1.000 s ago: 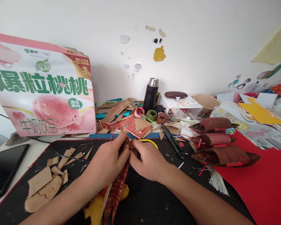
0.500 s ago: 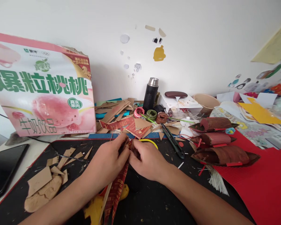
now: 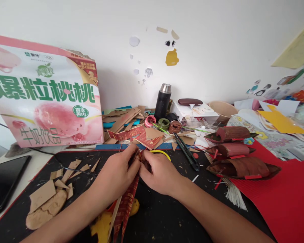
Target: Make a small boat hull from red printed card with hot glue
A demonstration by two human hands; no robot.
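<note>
My left hand [image 3: 120, 170] and my right hand [image 3: 159, 172] meet over the middle of the black mat, both closed with fingers bent inward. Between them they pinch the upper end of a red printed cardboard piece [image 3: 126, 207], whose long pointed strips hang down toward me. The gripped end is mostly hidden by my fingers. Under the cardboard lies a yellow object [image 3: 101, 224], partly covered, its kind unclear. Just beyond my right hand shows a yellow ring [image 3: 164, 153], and a dark utility knife [image 3: 186, 152] lies to its right.
A large pink drink carton [image 3: 48, 91] stands at left, behind cardboard scraps [image 3: 44, 194] and a phone [image 3: 7, 184]. A black thermos [image 3: 162, 103] and open paint jars [image 3: 175, 127] stand at the back. Several small model boats [image 3: 243, 167] sit at right, near red corrugated sheet [image 3: 283, 192].
</note>
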